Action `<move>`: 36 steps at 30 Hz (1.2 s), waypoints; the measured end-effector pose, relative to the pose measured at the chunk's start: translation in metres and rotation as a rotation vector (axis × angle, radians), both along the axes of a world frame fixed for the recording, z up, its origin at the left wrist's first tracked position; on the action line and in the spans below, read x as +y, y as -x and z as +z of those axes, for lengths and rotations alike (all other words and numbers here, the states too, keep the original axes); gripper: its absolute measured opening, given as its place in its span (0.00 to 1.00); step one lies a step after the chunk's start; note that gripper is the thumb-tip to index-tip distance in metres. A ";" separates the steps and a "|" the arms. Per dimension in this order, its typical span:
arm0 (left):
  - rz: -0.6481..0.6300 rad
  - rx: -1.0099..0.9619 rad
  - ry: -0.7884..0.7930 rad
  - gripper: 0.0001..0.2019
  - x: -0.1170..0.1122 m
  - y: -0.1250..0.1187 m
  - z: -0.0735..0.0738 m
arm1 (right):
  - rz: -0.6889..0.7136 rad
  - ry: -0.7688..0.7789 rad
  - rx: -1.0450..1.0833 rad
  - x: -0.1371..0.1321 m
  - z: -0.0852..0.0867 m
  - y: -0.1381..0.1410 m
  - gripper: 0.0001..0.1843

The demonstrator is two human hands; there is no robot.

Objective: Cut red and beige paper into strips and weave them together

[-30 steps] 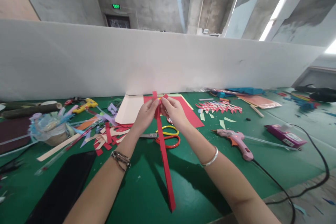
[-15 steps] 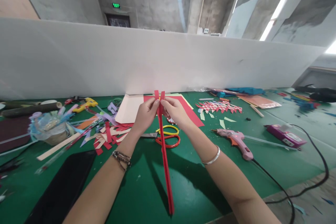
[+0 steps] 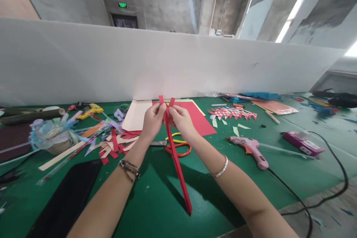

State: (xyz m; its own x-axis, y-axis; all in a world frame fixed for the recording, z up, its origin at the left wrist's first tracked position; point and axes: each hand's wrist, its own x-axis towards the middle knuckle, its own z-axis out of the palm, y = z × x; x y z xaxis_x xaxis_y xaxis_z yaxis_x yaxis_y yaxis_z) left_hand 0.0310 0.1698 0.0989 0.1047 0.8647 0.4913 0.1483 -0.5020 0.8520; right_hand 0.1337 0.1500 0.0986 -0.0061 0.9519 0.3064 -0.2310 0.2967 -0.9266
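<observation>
A long, narrow red paper strip hangs between my hands and slants down toward me, its lower end to the right. Two short red ends stick up above my fingers, spread in a V. My left hand pinches the left side of the strip, thumb on top. With thumb and fingers, my right hand pinches the right side close beside it. Under the strip lie scissors with yellow and orange-red handles, blades pointing left. Red paper sheets and a cream sheet lie behind my hands.
Left are cut red and cream strips, a yellow glue gun, a wrapped bouquet and a black phone-like slab. Right are a woven red-white paper piece, a corded pink glue gun and a purple box.
The strip's lower end has swung to the right and up a little. Its two upper ends have spread wider apart, and my left hand has shifted slightly left.
</observation>
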 end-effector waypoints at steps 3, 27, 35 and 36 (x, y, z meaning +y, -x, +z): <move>-0.026 0.034 0.043 0.15 -0.001 -0.002 0.000 | -0.037 0.015 0.026 -0.001 0.000 0.002 0.15; 0.047 0.044 -0.013 0.16 0.002 -0.002 -0.002 | 0.007 0.049 0.073 0.005 -0.004 0.003 0.15; -0.006 0.166 -0.041 0.16 0.006 -0.001 -0.007 | -0.058 0.074 0.085 0.003 0.001 0.000 0.16; 0.016 0.187 -0.055 0.16 0.005 -0.001 -0.007 | -0.051 0.089 0.061 0.002 0.002 -0.001 0.16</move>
State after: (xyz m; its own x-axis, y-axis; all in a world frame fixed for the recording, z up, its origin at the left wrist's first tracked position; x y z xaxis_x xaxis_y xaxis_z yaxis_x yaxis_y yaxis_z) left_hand 0.0319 0.1752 0.0920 0.1848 0.8392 0.5115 0.3100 -0.5436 0.7800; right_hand 0.1346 0.1520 0.1004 0.0588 0.9740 0.2186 -0.2746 0.2264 -0.9345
